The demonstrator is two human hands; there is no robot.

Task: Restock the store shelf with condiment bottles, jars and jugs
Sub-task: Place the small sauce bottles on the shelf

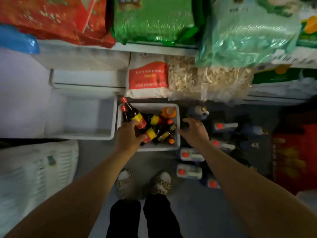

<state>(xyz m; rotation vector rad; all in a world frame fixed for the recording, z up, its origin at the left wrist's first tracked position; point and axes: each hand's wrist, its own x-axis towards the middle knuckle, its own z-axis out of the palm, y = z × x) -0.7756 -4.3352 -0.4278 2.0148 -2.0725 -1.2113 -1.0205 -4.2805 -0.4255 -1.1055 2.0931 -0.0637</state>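
While most stock waits on the floor, a person's left hand [129, 134] grips a dark sauce bottle [135, 115] over a white crate [178, 127] of bottles; the right hand [193, 130] hovers with fingers spread, holding nothing. Red-capped jugs [189, 171] lie beside it, unshelved.

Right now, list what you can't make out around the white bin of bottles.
- Head view: the left hand covers the lower part of the dark bottle it grips.
- Bottles deep in the white bin overlap; their count is unclear.
- Label text is blurred.
- The jugs on the floor are dim, and the right forearm hides some.
- Whether the right hand touches the bin rim cannot be told.
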